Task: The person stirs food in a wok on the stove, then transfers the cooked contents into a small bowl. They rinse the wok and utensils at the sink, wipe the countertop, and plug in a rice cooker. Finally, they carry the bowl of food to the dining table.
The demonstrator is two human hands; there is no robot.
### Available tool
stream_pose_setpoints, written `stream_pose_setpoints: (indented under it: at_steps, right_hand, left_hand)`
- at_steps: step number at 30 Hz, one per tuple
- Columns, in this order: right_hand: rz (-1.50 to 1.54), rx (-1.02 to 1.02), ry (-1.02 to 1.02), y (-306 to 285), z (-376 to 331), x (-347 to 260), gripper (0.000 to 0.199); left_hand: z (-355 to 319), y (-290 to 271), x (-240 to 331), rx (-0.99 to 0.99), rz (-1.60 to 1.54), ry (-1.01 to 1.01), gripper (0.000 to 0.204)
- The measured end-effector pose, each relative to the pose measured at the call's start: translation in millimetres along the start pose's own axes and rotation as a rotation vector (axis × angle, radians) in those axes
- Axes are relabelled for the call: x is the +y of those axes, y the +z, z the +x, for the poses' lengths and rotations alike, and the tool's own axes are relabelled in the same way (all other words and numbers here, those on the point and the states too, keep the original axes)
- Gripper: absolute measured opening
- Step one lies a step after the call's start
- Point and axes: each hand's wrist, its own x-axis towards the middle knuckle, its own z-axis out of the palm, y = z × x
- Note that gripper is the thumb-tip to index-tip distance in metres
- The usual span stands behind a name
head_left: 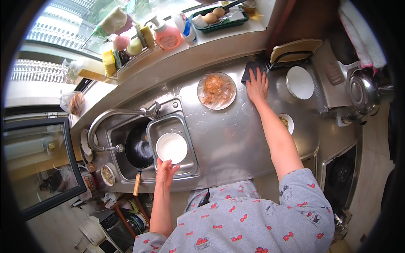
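Observation:
My left hand (166, 169) grips the near rim of a white bowl (171, 148) over the small right basin (193, 162) of the steel sink. The bowl's inside faces up. Far right, my right hand (258, 87) lies flat with its fingers stretched over a dark cloth (250, 69), pressing it on the steel counter. Left of that hand is a plate (217, 91) of orange shredded food under clear film. A small bowl (285, 123) with food bits is partly hidden by my right forearm. In the left basin lies a black wok (137, 148) with a wooden handle.
A curved faucet (99, 122) arches over the sink. A white bowl (300, 82) stands right of the cloth, near an upright cutting board (295, 49) and a steel kettle (363, 91). On the sill are a pink soap bottle (166, 36) and a green tray (220, 24) with eggs.

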Motion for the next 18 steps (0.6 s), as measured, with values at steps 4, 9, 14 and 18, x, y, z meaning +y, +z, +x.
stream_pose_setpoints:
  at_steps: [4,9,14,18]
  right_hand:
    - [0.0,0.016,-0.11,-6,-90,-24,0.061]
    - [0.024,-0.008,-0.122,-8,-192,-78,0.066]
    - [0.148,-0.072,-0.281,26,-246,-170,0.064]
    - [0.56,-0.24,-0.405,34,-245,-226,0.044]
  left_hand:
    - [12,-37,13,0.152,0.262,0.193,0.064]
    - [23,-53,35,0.27,0.755,0.576,0.07]
    - [22,-50,49,0.357,1.073,0.681,0.07]
    - [26,-54,53,0.299,1.198,0.852,0.073]
